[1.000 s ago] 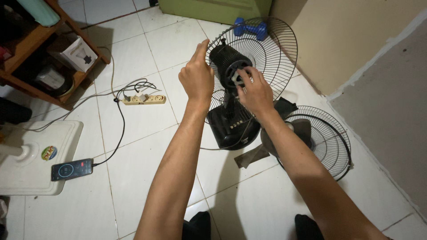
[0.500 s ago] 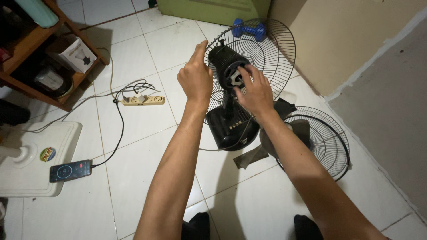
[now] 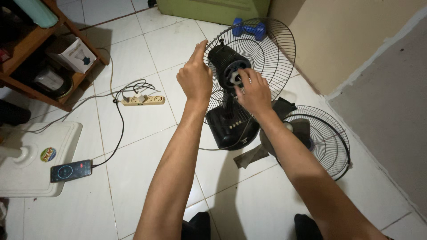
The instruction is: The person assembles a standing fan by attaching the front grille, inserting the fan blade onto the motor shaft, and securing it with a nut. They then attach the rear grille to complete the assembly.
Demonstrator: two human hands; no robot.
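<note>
Black wire rear guard (image 3: 267,53) of the fan stands on the tiled floor (image 3: 147,129), and the left hand (image 3: 195,80) stays closed on its rim at the left edge, gripping the wire just as half a second ago. Right hand (image 3: 252,91) has shifted only slightly, fingers curled around the grey nut (image 3: 235,78) at the hub of the black motor housing (image 3: 227,62), wrist turned a bit compared with a second ago, so it looks like a twisting action on the nut is in progress. Second guard (image 3: 327,142) lies flat on the floor nearby, apart from both hands.
</note>
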